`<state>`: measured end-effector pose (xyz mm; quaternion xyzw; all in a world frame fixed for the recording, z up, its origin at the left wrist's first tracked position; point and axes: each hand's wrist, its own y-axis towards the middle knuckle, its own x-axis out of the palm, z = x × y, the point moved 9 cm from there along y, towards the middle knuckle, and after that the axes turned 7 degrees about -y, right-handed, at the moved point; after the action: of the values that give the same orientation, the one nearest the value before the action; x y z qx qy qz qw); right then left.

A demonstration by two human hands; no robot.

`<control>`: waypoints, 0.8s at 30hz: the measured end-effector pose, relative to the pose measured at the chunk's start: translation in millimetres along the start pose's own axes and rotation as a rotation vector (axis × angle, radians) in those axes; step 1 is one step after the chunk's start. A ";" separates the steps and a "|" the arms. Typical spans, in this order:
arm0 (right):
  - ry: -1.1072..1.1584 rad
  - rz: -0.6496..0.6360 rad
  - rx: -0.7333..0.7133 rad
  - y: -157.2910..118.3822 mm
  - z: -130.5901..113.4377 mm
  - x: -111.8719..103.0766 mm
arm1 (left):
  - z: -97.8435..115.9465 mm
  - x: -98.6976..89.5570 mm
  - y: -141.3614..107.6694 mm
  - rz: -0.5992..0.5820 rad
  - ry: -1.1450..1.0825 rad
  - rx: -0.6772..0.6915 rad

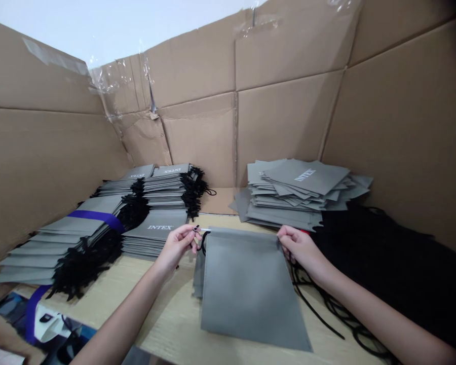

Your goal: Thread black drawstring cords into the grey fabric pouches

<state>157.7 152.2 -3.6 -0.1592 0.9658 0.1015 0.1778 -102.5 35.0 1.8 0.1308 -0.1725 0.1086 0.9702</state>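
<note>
Pinching one flat, plain gray bag [251, 289] in right hand [294, 244], one thin rod [204, 230] in left hand [181, 241], near bench's [163, 314] front edge

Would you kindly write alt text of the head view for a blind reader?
The right hand pinches the upper right corner of a gray bag; the left hand holds a slim rod at its upper left. Stacked bags stand behind; a heap of black cord lies at right.
</note>
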 end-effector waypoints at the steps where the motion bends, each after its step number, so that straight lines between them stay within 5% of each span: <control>1: 0.005 -0.001 -0.001 0.5 0.8 0.1 | -0.2 -0.4 0.0 -0.002 0.004 0.003; 13: 0.011 -0.014 0.010 -0.3 1.8 1.3 | 4.2 -1.1 -0.7 -0.007 0.085 0.055; 24: -0.048 -0.041 -0.036 4.4 6.9 2.1 | 21.2 -3.1 -4.7 0.059 0.459 0.193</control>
<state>156.5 157.5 -10.1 -0.1799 0.9558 0.1191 0.1999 -110.7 23.8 18.9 0.1895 0.0597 0.1799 0.9634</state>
